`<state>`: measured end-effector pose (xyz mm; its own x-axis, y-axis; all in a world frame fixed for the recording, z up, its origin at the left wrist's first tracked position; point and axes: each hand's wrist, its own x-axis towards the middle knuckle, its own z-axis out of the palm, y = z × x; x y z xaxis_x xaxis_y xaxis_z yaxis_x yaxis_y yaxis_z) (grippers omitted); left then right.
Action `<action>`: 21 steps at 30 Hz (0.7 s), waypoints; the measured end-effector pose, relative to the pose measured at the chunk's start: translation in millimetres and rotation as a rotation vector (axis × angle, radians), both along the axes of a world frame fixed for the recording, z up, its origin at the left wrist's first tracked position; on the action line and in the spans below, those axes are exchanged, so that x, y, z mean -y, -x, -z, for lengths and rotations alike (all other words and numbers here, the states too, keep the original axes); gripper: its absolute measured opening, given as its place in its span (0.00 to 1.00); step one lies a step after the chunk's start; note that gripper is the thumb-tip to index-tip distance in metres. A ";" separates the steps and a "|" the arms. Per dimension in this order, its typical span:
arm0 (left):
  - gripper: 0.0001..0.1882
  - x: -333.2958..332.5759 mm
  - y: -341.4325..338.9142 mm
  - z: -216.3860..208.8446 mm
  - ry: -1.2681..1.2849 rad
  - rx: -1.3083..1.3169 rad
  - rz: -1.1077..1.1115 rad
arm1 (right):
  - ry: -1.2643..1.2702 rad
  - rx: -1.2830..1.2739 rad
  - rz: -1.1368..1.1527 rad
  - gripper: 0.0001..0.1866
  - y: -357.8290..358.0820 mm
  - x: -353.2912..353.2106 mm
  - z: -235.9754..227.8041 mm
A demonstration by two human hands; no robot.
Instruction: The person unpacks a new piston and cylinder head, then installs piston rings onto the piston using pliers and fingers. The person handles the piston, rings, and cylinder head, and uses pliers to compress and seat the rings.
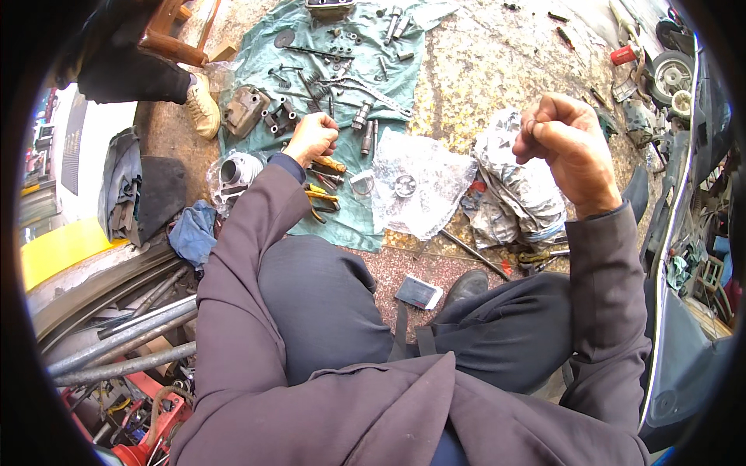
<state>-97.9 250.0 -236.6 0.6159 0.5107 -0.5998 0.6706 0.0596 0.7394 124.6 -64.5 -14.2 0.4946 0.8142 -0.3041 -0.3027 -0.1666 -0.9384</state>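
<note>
My left hand (313, 140) is closed over the left half of the green cloth (299, 54); its fingers curl together, and what they hold, if anything, is hidden. My right hand (573, 151) is raised on the right above a crumpled silvery bundle (509, 198), thumb and fingers pinched together; anything between them is too small to make out. Between the hands, a small round metal part (405, 186) lies on clear bubble wrap (435, 210). Close to my left hand are yellow-handled pliers (320, 199), a dark metal bracket-like part (280, 118) and a metal cylinder block (239, 169).
Several shafts, gears and a chain (373, 92) lie on the cloth. A phone (419, 292) rests by my shoe (466, 287). Another person's shoe (202, 107) is at far left. Metal pipes (128, 349) stick out at lower left; vehicle parts and a wheel (673, 75) line the right.
</note>
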 end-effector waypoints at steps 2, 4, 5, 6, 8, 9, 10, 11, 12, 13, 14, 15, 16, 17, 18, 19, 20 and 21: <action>0.07 -0.2 4.5 21.5 -0.028 -0.006 -0.059 | 0.029 0.019 -0.016 0.06 -1.2 2.0 2.7; 0.10 2.2 4.8 27.2 -0.114 -0.029 -0.105 | 0.069 0.046 -0.049 0.06 -1.9 0.5 5.9; 0.12 4.2 2.8 23.7 -0.248 -0.103 -0.065 | 0.097 0.065 -0.071 0.05 -1.5 -1.8 8.0; 0.12 6.9 -0.9 15.9 -0.194 -0.036 -0.076 | 0.124 0.083 -0.093 0.05 -0.6 -5.0 10.4; 0.11 10.1 -11.9 -11.7 -0.069 0.001 -0.124 | 0.144 0.117 -0.078 0.05 4.9 -15.4 18.9; 0.12 14.6 -18.3 -28.2 0.043 0.162 -0.073 | 0.170 0.225 -0.148 0.05 7.1 -22.5 23.7; 0.12 19.6 -27.8 -44.1 0.155 0.299 -0.032 | 0.223 0.325 -0.210 0.05 8.2 -30.7 28.8; 0.12 23.5 -36.5 -58.6 0.204 0.369 0.092 | 0.232 0.406 -0.244 0.05 11.9 -38.8 35.3; 0.12 27.6 -42.8 -69.7 0.259 0.538 0.242 | 0.248 0.420 -0.276 0.06 15.6 -45.2 40.1; 0.11 32.7 -48.2 -76.3 0.234 0.448 0.295 | 0.256 0.530 -0.324 0.06 19.4 -51.4 45.2; 0.11 36.7 -50.6 -78.8 0.238 0.523 0.392 | 0.191 0.654 -0.375 0.06 21.8 -55.5 48.6; 0.10 41.6 -50.9 -76.3 0.139 0.436 0.477 | 0.212 0.640 -0.385 0.06 23.8 -57.4 50.8; 0.12 49.9 -47.4 -68.8 -0.155 0.372 0.551 | 0.275 0.644 -0.385 0.06 24.5 -58.1 51.8; 0.16 56.7 -37.0 -59.1 -0.288 0.236 0.624 | 0.273 0.658 -0.393 0.06 24.7 -58.2 52.1; 0.21 62.4 -24.8 -47.1 -0.419 0.047 0.697 | 0.319 0.679 -0.393 0.06 24.6 -57.4 52.5; 0.25 71.2 -9.1 -33.3 -0.552 0.008 0.768 | 0.356 0.670 -0.407 0.06 23.6 -53.7 51.0; 0.29 83.7 9.8 -19.3 -0.677 -0.118 0.837 | 0.355 0.652 -0.443 0.06 25.0 -51.3 52.0; 0.30 94.2 24.5 -5.1 -0.734 -0.034 0.819 | 0.387 0.647 -0.470 0.06 26.0 -48.4 53.0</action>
<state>-122.4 155.8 -231.6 0.9200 0.1942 -0.3405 0.3270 -0.8592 0.3935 98.6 -16.1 -67.2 0.3052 0.8746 -0.3768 0.4475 -0.4810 -0.7539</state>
